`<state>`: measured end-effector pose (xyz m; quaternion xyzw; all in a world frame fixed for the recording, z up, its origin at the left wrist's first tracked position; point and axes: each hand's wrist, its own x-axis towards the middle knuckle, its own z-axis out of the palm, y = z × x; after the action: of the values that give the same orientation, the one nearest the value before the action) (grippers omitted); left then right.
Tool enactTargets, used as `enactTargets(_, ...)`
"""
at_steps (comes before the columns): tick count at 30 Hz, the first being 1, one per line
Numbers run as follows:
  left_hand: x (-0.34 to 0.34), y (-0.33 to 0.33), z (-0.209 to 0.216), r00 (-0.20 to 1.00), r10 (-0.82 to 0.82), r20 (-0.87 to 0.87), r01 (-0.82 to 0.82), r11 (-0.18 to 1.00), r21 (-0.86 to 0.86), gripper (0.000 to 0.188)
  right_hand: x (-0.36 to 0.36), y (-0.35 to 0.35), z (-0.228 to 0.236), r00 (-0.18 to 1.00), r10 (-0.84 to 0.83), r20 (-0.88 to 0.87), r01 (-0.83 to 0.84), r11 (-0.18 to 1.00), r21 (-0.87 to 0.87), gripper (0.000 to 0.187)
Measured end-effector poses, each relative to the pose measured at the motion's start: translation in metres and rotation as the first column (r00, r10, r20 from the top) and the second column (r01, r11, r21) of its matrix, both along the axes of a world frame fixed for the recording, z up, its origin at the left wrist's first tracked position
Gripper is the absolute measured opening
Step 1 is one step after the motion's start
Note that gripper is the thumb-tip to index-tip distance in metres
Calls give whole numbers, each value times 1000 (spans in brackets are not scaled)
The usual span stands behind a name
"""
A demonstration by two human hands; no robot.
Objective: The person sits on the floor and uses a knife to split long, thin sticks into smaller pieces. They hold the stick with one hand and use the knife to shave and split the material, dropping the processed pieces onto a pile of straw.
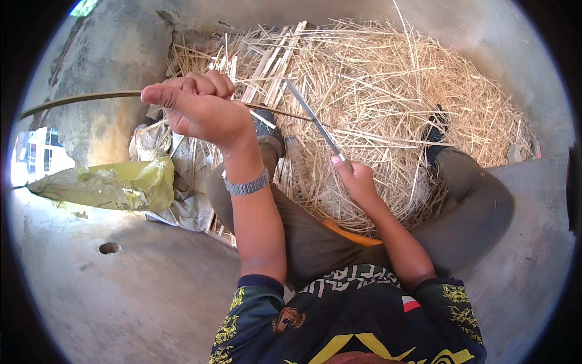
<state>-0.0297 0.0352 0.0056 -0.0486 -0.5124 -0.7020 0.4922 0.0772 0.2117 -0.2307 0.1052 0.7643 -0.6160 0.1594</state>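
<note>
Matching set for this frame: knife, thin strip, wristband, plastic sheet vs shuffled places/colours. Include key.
Things:
1. Knife
2. Long thin strip
3. Wristband
4. Plastic sheet

Place or colour:
A. Silver-grey links
B. Held in the left hand
C. Yellow, at the picture's left
D. Held in the right hand

Pairs: 1-D, 2-B, 3-A, 4-C
</note>
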Motion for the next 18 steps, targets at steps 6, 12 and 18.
enactTargets(6, -8, -8, -3, 994, -110, -24, 106, 987, -123, 66, 3, -14, 46, 966, 48, -253, -58, 998, -32, 56)
enactTargets(12, -3, -8, -4, 993, -122, -12, 121, 991, -61, 66, 0, -9, -16, 999, -27, 35, 29, 998, -62, 58)
enactTargets(18, -2, -7, -3, 1000, -14, 16, 15, 999, -39, 66, 9, -8, 38, 987, 75, -144, -53, 987, 150, 58)
